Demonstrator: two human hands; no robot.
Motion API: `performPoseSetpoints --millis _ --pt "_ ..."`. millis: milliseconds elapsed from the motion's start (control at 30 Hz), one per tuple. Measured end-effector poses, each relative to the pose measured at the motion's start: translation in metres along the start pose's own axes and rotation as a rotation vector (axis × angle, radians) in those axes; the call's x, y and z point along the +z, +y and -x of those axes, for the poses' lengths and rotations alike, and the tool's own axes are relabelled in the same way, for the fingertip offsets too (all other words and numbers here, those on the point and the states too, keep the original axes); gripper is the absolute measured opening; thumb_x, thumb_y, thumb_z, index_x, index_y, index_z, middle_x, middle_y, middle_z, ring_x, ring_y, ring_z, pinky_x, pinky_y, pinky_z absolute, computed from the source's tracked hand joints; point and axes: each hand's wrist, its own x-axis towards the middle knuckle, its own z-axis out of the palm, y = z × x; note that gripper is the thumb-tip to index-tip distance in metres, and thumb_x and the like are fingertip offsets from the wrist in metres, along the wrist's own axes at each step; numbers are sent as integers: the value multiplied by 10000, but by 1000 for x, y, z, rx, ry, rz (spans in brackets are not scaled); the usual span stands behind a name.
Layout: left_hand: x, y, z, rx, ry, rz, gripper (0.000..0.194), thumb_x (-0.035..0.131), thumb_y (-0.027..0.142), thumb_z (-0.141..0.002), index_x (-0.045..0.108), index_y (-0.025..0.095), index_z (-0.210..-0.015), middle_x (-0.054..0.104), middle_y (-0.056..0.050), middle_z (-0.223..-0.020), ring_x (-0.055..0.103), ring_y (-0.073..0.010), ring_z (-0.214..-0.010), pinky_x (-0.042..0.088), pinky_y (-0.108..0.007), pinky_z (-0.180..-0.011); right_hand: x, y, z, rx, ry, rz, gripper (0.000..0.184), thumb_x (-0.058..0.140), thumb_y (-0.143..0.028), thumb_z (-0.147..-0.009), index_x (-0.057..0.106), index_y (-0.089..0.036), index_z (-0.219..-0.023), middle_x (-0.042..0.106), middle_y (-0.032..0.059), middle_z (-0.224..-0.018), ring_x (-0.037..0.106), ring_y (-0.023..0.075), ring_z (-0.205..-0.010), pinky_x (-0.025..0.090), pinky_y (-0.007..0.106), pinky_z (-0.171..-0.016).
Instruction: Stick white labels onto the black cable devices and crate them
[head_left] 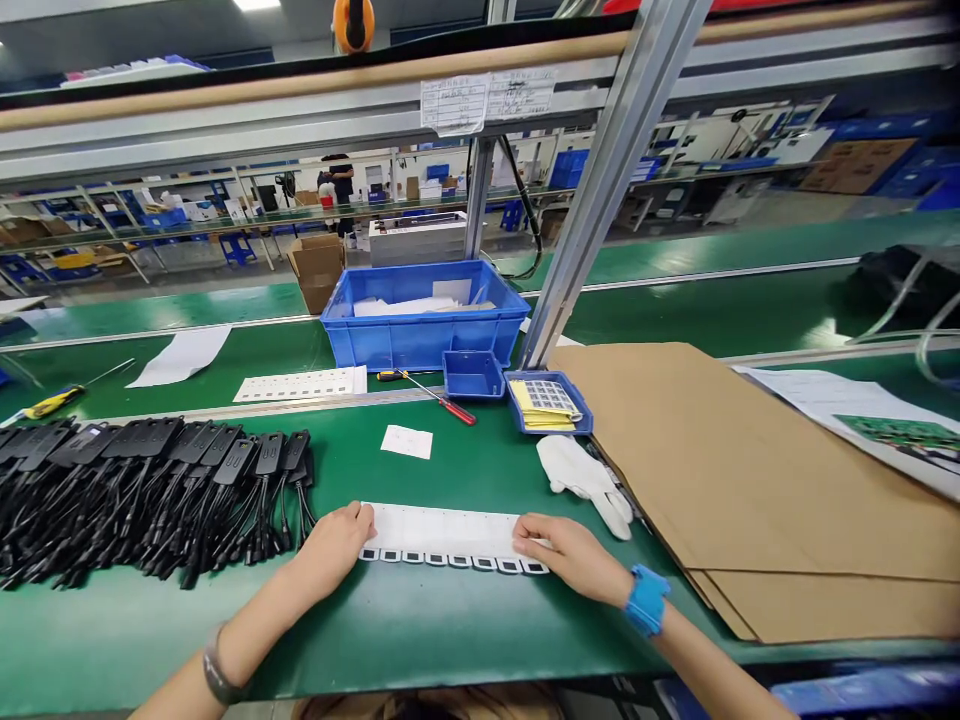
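Observation:
A white label sheet [446, 530] with a row of black-framed square stickers along its near edge lies across the green bench in front of me. My left hand [341, 540] pinches its left end between thumb and fingers. At the opposite end my right hand [559, 552] grips the sheet, with a blue band on that wrist. Left of my left hand, black cabled modules [236, 462] are lined up in a dense row, their leads pointing toward me. A white glove [581, 478] rests beyond my right hand. Farther back lies a small white paper [406, 442].
A large blue bin [424, 335] holding papers stands at the back, with a small blue tray [474, 375] before it. Yellow pads sit in another blue tray [551, 402]. Brown cardboard sheets [735, 470] cover the right side. A red screwdriver [454, 410] and a metal post [600, 200] are near.

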Motion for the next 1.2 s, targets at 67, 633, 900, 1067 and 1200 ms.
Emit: performPoseSetpoints --millis 67,633,900,1067,1200 --pt "-8 2 -3 31 -18 -11 296 304 250 -974 567 140 -898 595 -112 -859 589 -235 -775 452 -355 -715 -1 -1 -1 -5 -2 14 222 440 -332 -906 572 -223 -765 643 8 -785 573 180 -730 350 261 -639" --pt "-14 38 -58 177 -118 3 209 461 280 -925 596 187 -796 699 -80 -847 655 -236 -762 402 -289 -643 -18 -5 -7 26 -5 -8 183 516 -289 -857 641 -198 -760 640 4 -700 565 150 -650 357 224 -591" --pt "-16 30 -64 187 -120 114 253 415 309 -936 582 197 -782 667 -45 -779 608 -199 -696 345 -263 -596 -26 3 -10 83 73 73 188 496 -276 -885 636 -189 -795 680 56 -779 616 206 -759 374 276 -689" --pt "-28 9 -61 240 -166 214 200 581 395 -836 605 213 -756 651 0 -767 581 -155 -665 343 -228 -574 -37 13 -16 52 18 16 86 598 -268 -813 631 -203 -767 688 15 -765 622 185 -752 394 244 -668" --pt "-24 -3 -59 151 -106 223 144 603 327 -797 600 213 -708 629 -5 -751 563 -166 -677 326 -243 -596 -40 24 -13 66 56 -13 41 579 -227 -801 610 -203 -786 674 28 -765 602 201 -747 382 270 -670"
